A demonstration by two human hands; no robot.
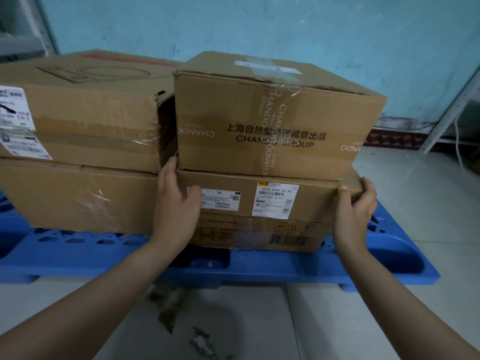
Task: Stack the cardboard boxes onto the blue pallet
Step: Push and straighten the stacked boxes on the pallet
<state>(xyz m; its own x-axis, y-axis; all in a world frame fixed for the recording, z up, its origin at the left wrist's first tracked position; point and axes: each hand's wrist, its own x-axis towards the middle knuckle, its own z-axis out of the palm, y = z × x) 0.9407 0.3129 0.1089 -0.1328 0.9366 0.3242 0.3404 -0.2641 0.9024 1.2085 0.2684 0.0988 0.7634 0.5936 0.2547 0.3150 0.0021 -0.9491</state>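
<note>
The left hand (176, 201) grips the left end of the flat labelled box (317, 201). Its fingers lie up along the box's end, their tips reaching the bottom corner of the CHANDO box (272, 120), and its thumb (193, 196) presses the front face over a white label (220, 202). The right hand (355, 206) clamps the opposite end, with its thumb (344, 196) on the front face and its fingers curled round the corner at 3 o'clock. Both forearms rise from the frame's lower corners and converge toward 12 o'clock, wrists roughly level, palms facing each other across the box.

The flat labelled box is the middle 1 of a 3-box stack. It lies on a bottom box (285, 237) printed with a barcode, and the CHANDO box sits on top, turned slightly askew. This stack stands on the blue pallet (259, 268), toward its 3 o'clock side. At 9 o'clock, just beside it, 2 larger boxes are stacked: a lower box (78, 196) and an upper box (91, 107) with shipping labels on its left part. Behind the pallet is a pale blue wall (259, 22). The pallet rests on a light tiled floor (337, 320).
</note>
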